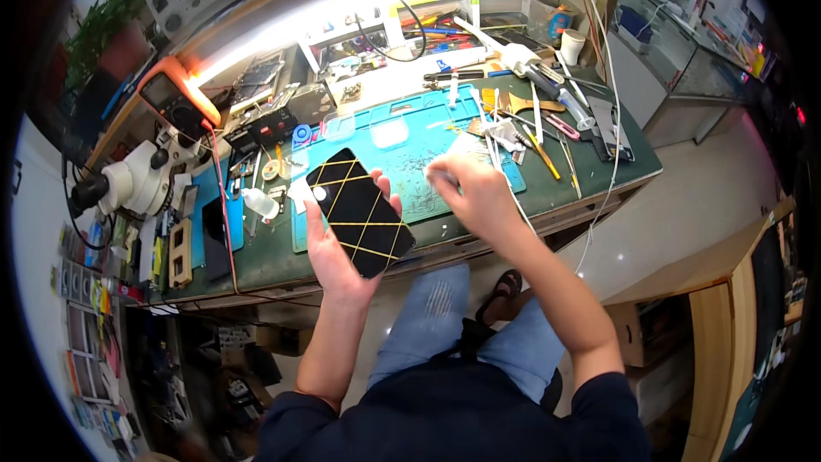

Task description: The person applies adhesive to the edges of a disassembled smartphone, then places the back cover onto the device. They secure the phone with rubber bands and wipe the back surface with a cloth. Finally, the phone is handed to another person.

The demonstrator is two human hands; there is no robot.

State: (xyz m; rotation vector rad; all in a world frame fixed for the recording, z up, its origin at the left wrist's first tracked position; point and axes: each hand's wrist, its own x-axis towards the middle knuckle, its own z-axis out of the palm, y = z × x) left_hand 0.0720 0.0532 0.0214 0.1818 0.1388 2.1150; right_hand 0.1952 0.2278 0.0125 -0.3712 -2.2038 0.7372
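Observation:
My left hand is wrapped around a black smartphone, with the thumb along one side and fingertips at the other. Thin yellow rubber bands cross the phone's dark face in a criss-cross. A white round spot shows near its left edge. To the right of the phone, my right hand is closed in a pinch, raised over the teal work mat. Something small and whitish shows at its fingertips, too small to name. A small white squeeze bottle lies left of the phone.
An orange multimeter and a microscope stand at the left. Brushes, tweezers and a syringe crowd the bench's right side. A white cable hangs over the right edge. A clear plastic box sits on the mat.

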